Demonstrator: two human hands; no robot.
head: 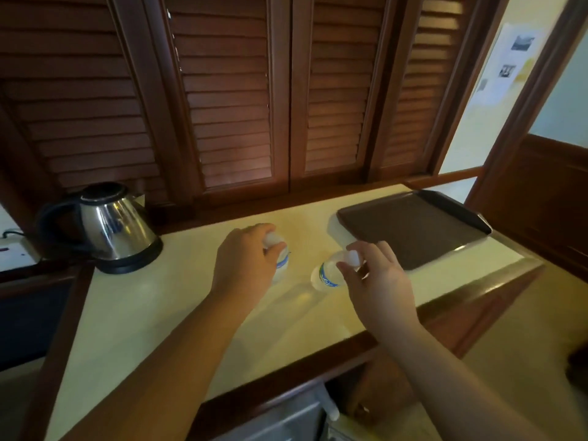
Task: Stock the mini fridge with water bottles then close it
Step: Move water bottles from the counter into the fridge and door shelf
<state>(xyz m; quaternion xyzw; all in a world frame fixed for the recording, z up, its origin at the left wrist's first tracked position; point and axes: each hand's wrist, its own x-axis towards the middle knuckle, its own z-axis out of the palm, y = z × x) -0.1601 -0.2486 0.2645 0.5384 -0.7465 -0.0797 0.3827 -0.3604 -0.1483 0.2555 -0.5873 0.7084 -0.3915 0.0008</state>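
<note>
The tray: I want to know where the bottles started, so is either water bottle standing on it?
No: the tray is bare, and both bottles are over the countertop left of it.

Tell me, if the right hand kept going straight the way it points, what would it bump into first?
Probably the dark tray. The right hand grips a water bottle by its cap and points up and away over the counter, roughly toward the tray's near edge; depth is unclear.

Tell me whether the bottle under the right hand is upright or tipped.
Tipped. The right-hand bottle leans, its cap toward the tray while the right hand grips it near the top.
</note>
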